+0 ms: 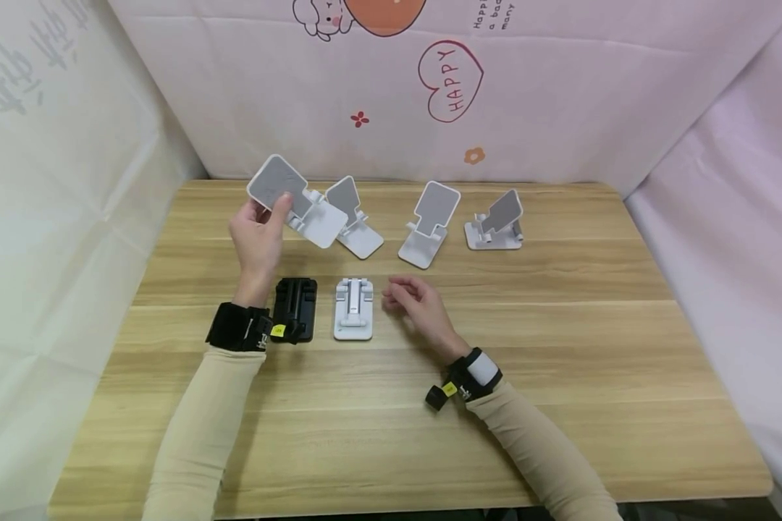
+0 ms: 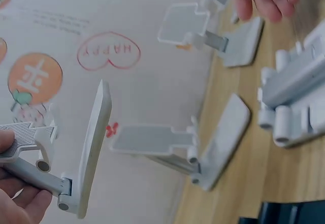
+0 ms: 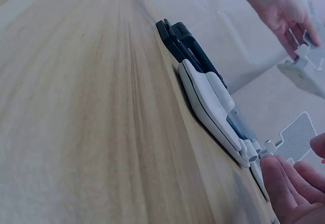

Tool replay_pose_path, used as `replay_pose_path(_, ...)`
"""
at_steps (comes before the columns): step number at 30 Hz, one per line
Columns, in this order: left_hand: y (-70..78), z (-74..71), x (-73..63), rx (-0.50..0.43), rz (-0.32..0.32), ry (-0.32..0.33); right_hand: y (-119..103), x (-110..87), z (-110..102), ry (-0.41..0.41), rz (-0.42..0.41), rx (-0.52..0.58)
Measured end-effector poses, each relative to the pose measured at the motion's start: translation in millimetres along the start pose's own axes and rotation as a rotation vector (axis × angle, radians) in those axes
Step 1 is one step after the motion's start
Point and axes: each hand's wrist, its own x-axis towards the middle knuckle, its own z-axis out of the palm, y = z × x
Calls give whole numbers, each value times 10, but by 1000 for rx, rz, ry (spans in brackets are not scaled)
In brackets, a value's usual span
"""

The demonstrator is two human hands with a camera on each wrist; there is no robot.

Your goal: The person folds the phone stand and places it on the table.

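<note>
My left hand (image 1: 258,235) grips an unfolded white phone stand (image 1: 322,223) with a grey pad, thumb on the pad, raised at the table's back left. In the left wrist view the held stand (image 2: 94,153) shows its hinged arm and flat base. My right hand (image 1: 423,311) holds nothing, its fingers loosely bent beside a folded white phone stand (image 1: 353,310). Left of that one lies a folded black phone stand (image 1: 305,311), close to my left wrist. Behind the held stand, partly covered by it, another unfolded white stand (image 1: 363,240) rests on the table.
Two more unfolded white stands, a middle one (image 1: 420,250) and a right one (image 1: 494,237), stand along the back of the wooden table (image 1: 593,347). A printed cloth (image 1: 547,101) hangs behind the table edge. Each wrist wears a black strap.
</note>
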Motion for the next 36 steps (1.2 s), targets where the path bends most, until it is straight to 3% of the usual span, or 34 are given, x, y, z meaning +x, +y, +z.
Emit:
replay_pose_path(5, 195, 36, -101, 12, 38, -113, -3, -6, -25, -24, 7, 25)
replay_pose_path(12, 406, 79, -236, 57, 50, -429, -18, 20, -38, -73, 42, 241)
replay_pose_path(17, 453, 113, -315, 79, 110, -591, -37, 25, -51, -146, 51, 346)
replay_pose_path(21, 423, 140, -353, 121, 153, -688, -61, 25, -63, -177, 95, 439)
replay_pose_path(28, 348, 152, -439, 167, 140, -825, -56, 42, -106, -246, 170, 558)
replay_pose_path(36, 263, 166, -511, 211, 146, -918, -39, 40, -142, -325, 166, 590)
